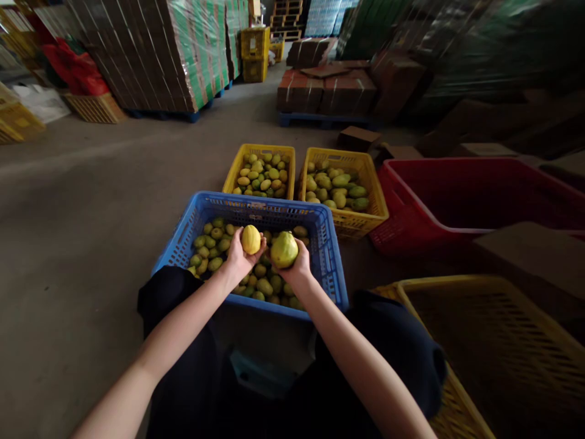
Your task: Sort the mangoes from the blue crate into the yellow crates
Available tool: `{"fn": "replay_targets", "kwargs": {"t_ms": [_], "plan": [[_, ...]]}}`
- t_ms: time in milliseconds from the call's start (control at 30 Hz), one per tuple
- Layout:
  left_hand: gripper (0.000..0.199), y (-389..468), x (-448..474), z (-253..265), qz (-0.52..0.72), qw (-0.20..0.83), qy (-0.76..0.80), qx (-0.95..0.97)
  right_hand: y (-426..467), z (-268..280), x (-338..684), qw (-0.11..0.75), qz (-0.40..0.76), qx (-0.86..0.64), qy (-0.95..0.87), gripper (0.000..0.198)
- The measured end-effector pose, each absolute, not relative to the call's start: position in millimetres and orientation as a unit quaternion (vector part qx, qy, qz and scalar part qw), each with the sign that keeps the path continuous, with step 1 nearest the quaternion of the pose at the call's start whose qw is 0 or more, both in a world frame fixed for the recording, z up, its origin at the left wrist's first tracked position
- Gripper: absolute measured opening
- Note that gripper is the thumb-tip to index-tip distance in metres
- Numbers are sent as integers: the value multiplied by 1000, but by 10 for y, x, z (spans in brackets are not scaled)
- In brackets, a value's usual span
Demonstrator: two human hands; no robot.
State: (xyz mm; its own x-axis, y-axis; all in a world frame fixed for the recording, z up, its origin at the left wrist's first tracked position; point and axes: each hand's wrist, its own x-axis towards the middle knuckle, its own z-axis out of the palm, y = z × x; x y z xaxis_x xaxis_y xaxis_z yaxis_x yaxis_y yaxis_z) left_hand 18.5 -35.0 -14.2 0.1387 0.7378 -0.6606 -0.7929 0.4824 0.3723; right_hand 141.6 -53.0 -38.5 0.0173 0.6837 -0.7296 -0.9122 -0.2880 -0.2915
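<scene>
Over the blue crate [339, 268], my left hand [242, 255] cups a small oval yellow fruit [251, 239] with faint ribs. To its right, my right hand [298, 262] is wrapped round a larger, pear-shaped yellow-green fruit [284, 250] with a stem stub on top. Both are held up side by side, a small gap apart. Below them, many green and yellowish fruits [264, 287] lie in the crate, partly hidden by my hands and forearms. I cannot tell the exact kind of fruit.
Two yellow crates of similar fruit, a left one [227, 177] and a right one [380, 201], stand just beyond. On the right are a red bin [397, 207] and a yellow crate [457, 281]. Farther back are boxes on a pallet [320, 119] and a wrapped stack [201, 55].
</scene>
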Motion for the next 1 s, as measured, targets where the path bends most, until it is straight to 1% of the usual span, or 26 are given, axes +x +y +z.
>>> {"fn": "replay_targets", "kwargs": {"t_ms": [100,233,300,367,467,533,633,800,1000], "plan": [[31,-360,159,-136,488,777,398,-11,-545,-337,1426,598,681,-401,131,19],[39,-369,127,-186,481,791,377,15,-539,-262,1453,602,671,-405,149,23],[37,-358,138,-229,489,777,396,20,-539,-256,1454,585,683,-414,140,28],[31,-340,164,-264,493,758,427,4,-544,-270,1449,571,694,-420,123,29],[23,-323,194,-268,493,745,449,-27,-554,-298,1443,577,685,-429,115,26],[25,-325,193,-238,479,760,439,-23,-562,-297,1450,581,679,-434,115,23],[31,-341,171,-179,465,775,428,5,-584,-246,1471,577,668,-453,124,24],[27,-341,151,-166,488,752,442,-3,-648,-125,1494,558,685,-446,143,32],[26,-324,186,-276,476,756,450,-4,-643,-148,1504,587,650,-457,158,22]]}}
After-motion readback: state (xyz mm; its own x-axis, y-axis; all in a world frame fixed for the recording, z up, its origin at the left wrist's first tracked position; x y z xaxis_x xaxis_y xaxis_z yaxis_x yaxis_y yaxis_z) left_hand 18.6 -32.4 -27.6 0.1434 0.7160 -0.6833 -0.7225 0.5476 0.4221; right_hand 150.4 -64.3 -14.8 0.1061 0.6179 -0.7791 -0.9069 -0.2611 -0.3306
